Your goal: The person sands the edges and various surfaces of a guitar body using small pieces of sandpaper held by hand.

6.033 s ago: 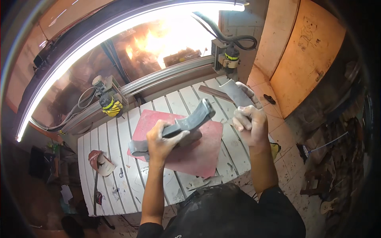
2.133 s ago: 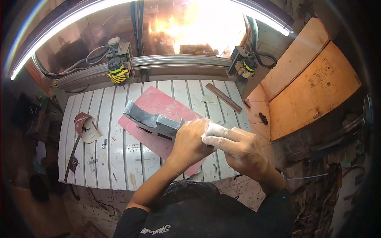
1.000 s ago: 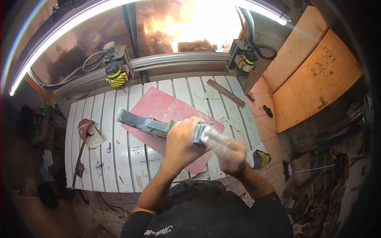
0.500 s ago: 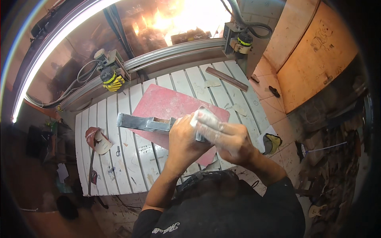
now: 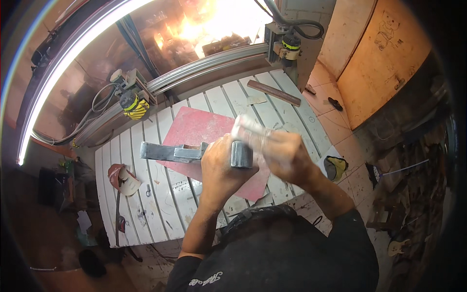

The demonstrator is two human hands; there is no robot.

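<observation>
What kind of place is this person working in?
Probably a small workshop: a white slatted machine bed under a metal gantry rail, a yellow-and-black router motor, and a grey metal workpiece held over a red board.

The metal piece is dull grey with a bluish cast. It lies over a red board, its paint rubbed pinkish in patches. The table is white with dark slot lines running lengthwise, smudged grey. A router on the rail is yellow with black stripes. The bar at the far edge is reddish brown. The wooden panel is pale orange. The person's shirt is black.
</observation>
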